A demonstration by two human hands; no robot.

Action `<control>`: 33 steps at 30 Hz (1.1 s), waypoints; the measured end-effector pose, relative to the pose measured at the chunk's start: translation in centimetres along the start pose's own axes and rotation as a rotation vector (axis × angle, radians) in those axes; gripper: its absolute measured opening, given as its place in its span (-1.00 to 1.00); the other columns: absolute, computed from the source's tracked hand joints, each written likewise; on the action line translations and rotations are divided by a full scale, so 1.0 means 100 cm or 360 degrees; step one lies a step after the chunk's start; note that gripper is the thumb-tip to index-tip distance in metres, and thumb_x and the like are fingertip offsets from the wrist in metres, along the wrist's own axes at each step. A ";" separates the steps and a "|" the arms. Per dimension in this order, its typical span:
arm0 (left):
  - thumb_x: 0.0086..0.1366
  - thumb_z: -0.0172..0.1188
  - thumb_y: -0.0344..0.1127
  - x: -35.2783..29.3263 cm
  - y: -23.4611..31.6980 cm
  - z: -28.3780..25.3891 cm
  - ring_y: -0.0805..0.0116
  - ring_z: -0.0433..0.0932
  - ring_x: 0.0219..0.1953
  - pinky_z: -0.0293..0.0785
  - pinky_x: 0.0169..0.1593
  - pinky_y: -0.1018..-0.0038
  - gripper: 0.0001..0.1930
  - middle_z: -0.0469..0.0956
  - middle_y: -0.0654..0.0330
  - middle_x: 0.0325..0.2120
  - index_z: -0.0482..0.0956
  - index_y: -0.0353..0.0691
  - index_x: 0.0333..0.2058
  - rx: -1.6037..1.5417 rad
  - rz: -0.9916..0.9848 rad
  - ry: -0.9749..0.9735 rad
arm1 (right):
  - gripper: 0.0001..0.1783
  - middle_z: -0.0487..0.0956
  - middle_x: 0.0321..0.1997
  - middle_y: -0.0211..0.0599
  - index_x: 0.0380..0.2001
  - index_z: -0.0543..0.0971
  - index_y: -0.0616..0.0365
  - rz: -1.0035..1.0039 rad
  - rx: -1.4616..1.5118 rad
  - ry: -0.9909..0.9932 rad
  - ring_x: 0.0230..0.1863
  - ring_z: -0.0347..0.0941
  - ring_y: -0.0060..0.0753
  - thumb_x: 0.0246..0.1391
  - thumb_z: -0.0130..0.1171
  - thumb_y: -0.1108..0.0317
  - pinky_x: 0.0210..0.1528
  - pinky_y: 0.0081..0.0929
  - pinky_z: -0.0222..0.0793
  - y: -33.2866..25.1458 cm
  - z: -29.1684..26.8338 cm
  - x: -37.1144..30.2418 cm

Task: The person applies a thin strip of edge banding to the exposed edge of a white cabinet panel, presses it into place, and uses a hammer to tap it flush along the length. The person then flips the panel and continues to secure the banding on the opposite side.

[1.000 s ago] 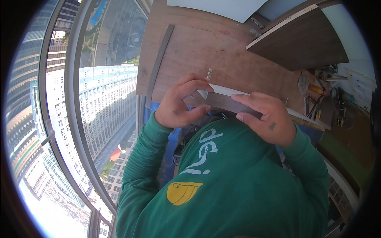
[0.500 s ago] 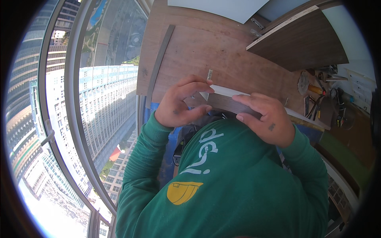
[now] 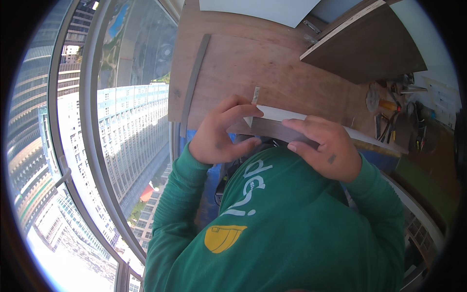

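A narrow board (image 3: 279,130) with a dark wood-grain face and a white side lies along the near edge of the bench in front of me. My right hand (image 3: 323,148) grips it, fingers over the top and thumb on the near face. At the board's left end, my left hand (image 3: 224,130) curls its fingers around a small metal square (image 3: 256,94), whose marked blade sticks out past the fingertips. The left thumb sits apart, below the board's end. Part of the square is hidden behind the fingers.
The plywood bench top (image 3: 233,63) carries a long grey strip (image 3: 195,82) at left. A dark panel (image 3: 369,48) stands at the far right, and a white panel (image 3: 258,7) lies at the back. Hand tools (image 3: 386,121) clutter the right end. A tall window (image 3: 90,121) runs along my left.
My left hand has shifted slightly, its thumb a little lower against the board's end. The right hand keeps its grip, and the view has tilted a little.
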State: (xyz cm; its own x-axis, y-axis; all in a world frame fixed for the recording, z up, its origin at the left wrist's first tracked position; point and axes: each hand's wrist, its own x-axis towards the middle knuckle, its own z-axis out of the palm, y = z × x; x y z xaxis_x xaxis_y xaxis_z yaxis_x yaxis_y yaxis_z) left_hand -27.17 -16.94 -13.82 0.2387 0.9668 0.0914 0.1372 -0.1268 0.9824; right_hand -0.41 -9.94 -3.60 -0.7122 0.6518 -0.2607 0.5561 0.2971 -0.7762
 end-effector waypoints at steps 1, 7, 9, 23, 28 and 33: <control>0.05 0.59 -0.41 0.001 0.000 0.001 0.03 0.66 0.07 0.58 0.16 0.22 -0.51 0.63 -0.02 0.01 0.69 -0.29 0.00 0.0028 0.0013 -0.0014 | -0.55 0.65 -0.23 -0.05 0.16 0.67 0.20 0.0013 0.0009 0.0002 -0.27 0.57 0.03 0.20 0.40 0.35 -0.15 -0.17 0.50 0.000 -0.001 0.000; 0.03 0.64 -0.44 0.003 0.000 0.000 0.02 0.67 0.09 0.60 0.16 0.20 -0.50 0.62 -0.02 0.00 0.72 -0.27 -0.01 0.0091 -0.0030 -0.0039 | -0.41 0.65 -0.14 -0.09 0.25 0.60 0.14 0.0006 -0.0107 0.0026 -0.25 0.60 0.07 0.15 0.45 0.32 -0.17 -0.14 0.51 0.001 -0.005 -0.005; 0.02 0.65 -0.44 0.003 -0.002 0.001 0.00 0.67 0.12 0.61 0.17 0.18 -0.50 0.62 -0.01 0.00 0.72 -0.26 -0.02 0.0084 -0.0057 -0.0047 | -0.38 0.66 -0.11 -0.09 0.25 0.59 0.14 0.0285 -0.0162 -0.0223 -0.21 0.61 0.09 0.11 0.48 0.31 -0.14 -0.11 0.52 -0.012 -0.021 -0.007; -0.01 0.67 -0.38 0.001 -0.012 -0.006 -0.08 0.67 0.22 0.47 0.39 -0.08 -0.49 0.65 0.00 -0.03 0.73 -0.26 -0.04 0.0171 0.0015 -0.0164 | -0.35 0.70 0.07 -0.05 0.25 0.58 0.13 0.0241 -0.0287 -0.0163 0.05 0.63 0.12 0.09 0.49 0.28 0.11 -0.09 0.53 0.027 -0.039 -0.055; -0.02 0.68 -0.38 0.000 -0.016 -0.006 -0.09 0.66 0.22 0.46 0.40 -0.13 -0.48 0.64 0.00 -0.04 0.74 -0.25 -0.04 0.0183 -0.0003 -0.0168 | -0.40 0.73 0.00 -0.07 0.12 0.65 0.16 0.0273 -0.0331 -0.0078 0.00 0.64 0.15 -0.01 0.58 0.24 0.07 -0.13 0.55 0.043 -0.048 -0.067; -0.01 0.68 -0.37 0.000 -0.019 -0.008 -0.11 0.66 0.22 0.45 0.40 -0.19 -0.49 0.63 0.01 -0.06 0.74 -0.26 -0.04 0.0164 -0.0001 -0.0178 | -0.43 0.72 -0.09 -0.04 0.00 0.67 0.21 0.0633 -0.0097 -0.0322 -0.07 0.65 0.11 -0.06 0.64 0.21 -0.02 -0.14 0.52 0.051 -0.068 -0.090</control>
State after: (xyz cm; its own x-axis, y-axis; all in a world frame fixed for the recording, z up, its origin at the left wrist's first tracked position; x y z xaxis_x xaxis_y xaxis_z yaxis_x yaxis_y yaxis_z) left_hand -28.19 -16.52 -15.55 0.3435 0.9368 0.0661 0.2343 -0.1537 0.9599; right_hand 11.75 -9.56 -1.33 -0.5041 0.5759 -0.6436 0.8234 0.0956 -0.5594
